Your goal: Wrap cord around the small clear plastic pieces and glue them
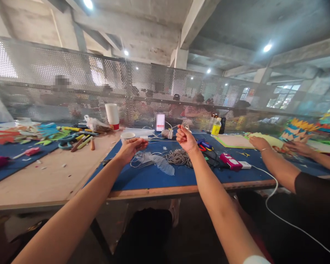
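My left hand [132,149] is held above the blue table mat, thumb and fingers pinched together. My right hand [186,139] is raised to the right of it, fingers curled closed. Between the two hands runs a thin pale string [162,140], which both seem to grip; its ends are hidden in the fingers. Below them lie a heap of grey cord [178,157] and a crumpled strip of clear plastic [165,165]. A white paper cup [128,136] stands just behind my left hand.
Pliers [205,145], a pink box [231,161] and a white cable [276,185] lie to the right. A co-worker's hands [260,142] work there. A phone [160,122] stands behind, with stacked cups [112,115] further left. Scissors [67,141] and coloured cut-outs lie left.
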A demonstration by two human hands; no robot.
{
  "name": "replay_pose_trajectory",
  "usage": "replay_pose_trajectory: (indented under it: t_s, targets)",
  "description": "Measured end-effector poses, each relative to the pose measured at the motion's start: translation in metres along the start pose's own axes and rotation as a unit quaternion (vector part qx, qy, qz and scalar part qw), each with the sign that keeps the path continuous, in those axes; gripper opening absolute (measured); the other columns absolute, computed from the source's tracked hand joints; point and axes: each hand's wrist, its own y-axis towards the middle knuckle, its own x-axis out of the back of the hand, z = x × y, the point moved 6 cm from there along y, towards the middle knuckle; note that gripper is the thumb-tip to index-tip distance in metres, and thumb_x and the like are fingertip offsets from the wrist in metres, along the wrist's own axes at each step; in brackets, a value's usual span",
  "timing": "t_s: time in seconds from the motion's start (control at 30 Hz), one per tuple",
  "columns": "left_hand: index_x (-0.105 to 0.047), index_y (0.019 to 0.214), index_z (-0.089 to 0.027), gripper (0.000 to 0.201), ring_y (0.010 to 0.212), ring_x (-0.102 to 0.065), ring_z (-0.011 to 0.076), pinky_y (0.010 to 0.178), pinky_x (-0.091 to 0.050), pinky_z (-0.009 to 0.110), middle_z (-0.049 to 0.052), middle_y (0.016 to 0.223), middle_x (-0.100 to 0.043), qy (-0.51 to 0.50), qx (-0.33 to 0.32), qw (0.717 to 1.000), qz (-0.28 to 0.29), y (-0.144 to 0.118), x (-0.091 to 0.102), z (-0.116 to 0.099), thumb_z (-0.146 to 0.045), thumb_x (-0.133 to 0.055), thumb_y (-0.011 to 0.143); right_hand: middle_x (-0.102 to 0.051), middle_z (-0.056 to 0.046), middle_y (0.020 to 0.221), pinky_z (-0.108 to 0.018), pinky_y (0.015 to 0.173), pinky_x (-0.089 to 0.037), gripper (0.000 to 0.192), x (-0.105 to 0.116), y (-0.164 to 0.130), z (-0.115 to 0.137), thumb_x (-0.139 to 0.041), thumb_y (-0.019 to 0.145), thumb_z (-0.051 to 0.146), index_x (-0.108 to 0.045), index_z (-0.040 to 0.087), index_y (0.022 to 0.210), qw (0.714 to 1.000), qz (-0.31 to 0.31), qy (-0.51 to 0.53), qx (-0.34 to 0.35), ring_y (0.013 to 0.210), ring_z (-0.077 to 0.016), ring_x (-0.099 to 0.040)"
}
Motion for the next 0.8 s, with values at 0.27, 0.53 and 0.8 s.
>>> replay_pose_trajectory:
  t_s: [0.27,0.53,0.8]
  targets:
    - [-0.069,0.075,-0.01,0.019,0.074,-0.07,0.0173,0.076,-0.056,0.028,0.009,0.078,-0.074,0.03,-0.044,0.996,-0.069,0.003,0.014,-0.007,-0.025,-0.08,0.069,-0.032,0.007,0.055,-0.018,0.041,-0.029,0.017,-0.002,-0.001,0.021,-0.066,0.084,0.038,-0.062,0.022,0.083,0.996,-0.009,0.053,0.074,0.044,-0.0059,-0.024]
    - [-0.069,0.075,-0.012,0.016,0.072,-0.067,0.014,0.075,-0.054,0.025,0.005,0.074,-0.071,0.023,-0.078,0.986,-0.147,0.003,0.038,-0.013,-0.024,-0.078,0.069,-0.034,0.003,0.06,-0.023,0.048,-0.034,0.026,0.018,-0.002,0.066,-0.048,0.092,0.046,-0.063,0.027,0.085,0.975,-0.12,-0.073,0.171,0.05,-0.009,-0.031]
    - [-0.068,0.071,-0.012,0.005,0.066,-0.066,0.0122,0.071,-0.054,0.023,0.004,0.07,-0.07,-0.001,-0.075,0.978,-0.196,0.004,0.055,-0.022,-0.014,-0.067,0.076,-0.035,0.004,0.058,-0.025,0.046,-0.032,0.028,0.041,-0.012,0.117,-0.048,0.089,0.052,-0.064,0.03,0.092,0.942,-0.163,-0.142,0.258,0.047,-0.0096,-0.032]
